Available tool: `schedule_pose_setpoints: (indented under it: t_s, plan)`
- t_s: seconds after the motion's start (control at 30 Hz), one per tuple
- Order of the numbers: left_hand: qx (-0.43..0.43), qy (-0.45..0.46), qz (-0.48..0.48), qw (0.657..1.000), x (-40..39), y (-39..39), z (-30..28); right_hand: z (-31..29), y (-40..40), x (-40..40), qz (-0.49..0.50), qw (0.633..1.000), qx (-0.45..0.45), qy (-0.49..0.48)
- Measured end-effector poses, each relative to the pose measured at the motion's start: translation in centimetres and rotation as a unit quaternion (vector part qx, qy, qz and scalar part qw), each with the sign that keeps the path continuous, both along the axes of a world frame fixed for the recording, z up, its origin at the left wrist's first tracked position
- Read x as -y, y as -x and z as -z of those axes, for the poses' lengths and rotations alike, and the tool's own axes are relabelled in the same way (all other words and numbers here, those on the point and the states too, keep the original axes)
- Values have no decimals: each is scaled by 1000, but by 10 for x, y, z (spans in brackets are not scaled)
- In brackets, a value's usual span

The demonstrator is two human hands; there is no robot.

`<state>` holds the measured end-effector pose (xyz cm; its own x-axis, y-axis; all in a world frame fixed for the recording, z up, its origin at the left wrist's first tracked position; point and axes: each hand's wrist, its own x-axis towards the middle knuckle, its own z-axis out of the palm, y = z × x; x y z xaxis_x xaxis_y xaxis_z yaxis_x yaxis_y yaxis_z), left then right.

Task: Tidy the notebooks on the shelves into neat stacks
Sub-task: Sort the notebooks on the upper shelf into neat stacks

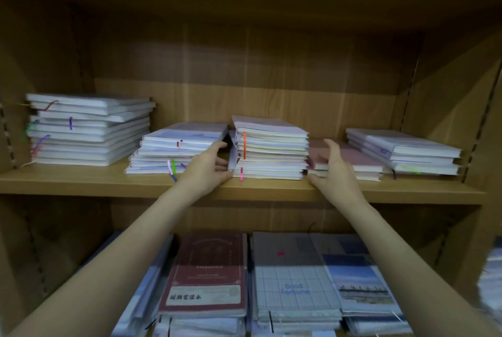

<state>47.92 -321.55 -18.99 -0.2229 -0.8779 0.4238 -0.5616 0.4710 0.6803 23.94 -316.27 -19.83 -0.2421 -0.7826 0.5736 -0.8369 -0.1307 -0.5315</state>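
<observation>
Notebooks: five stacks sit along the upper shelf (pixel 81 183), across the middle of the frame.
Middle stack (pixel 270 147): centre of the frame, between my two hands; an orange ribbon (pixel 244 145) hangs down its front and a pink one (pixel 241 174) shows at its base.
Left hand (pixel 210 166): my fingers curl against the left side of the middle stack, thumb up near its top edge, fingertips low by the bottom notebooks; I cannot tell whether I grip it or only press.
Right hand (pixel 335 165): spread fairly wide, fingers straight, just right of the middle stack; my thumb lies low by the stack's bottom corner and my fingers overlap the pink stack (pixel 358 162). Whether the palm touches the middle stack is unclear.
Second stack (pixel 173 150): just left of my left hand, its notebooks fanned unevenly, coloured ribbons at its lower front.
Tall stack (pixel 89 130): far left of the frame, the highest pile, edges uneven, purple ribbons on it.
Right stack (pixel 402 150): right of the frame, low, angled, beside the pink stack.
Lower shelf: bottom of the frame, more notebooks lie flat, a dark red one (pixel 207 271), a grid-patterned one (pixel 294 271) reading "Good Fortune", and a photo-cover one (pixel 358 279).
</observation>
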Motion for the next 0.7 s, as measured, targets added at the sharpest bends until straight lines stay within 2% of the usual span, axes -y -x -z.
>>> schedule_pose_setpoints:
  t_s: [0.2,0.3,0.63,0.7]
  plan:
    - [-6,6,31,999,-7,-20,5,-7,-12,6,-9,997,-38,-64]
    - [-3,2,44,999,-4,-23,5,-10,-11,11,-17,996,-17,-87]
    - [-1,29,49,998,-5,-23,9,-1,-13,10,-28,999,17,-32]
    - [-24,70,31,997,-10,-25,12,0,-23,6,-18,999,42,30]
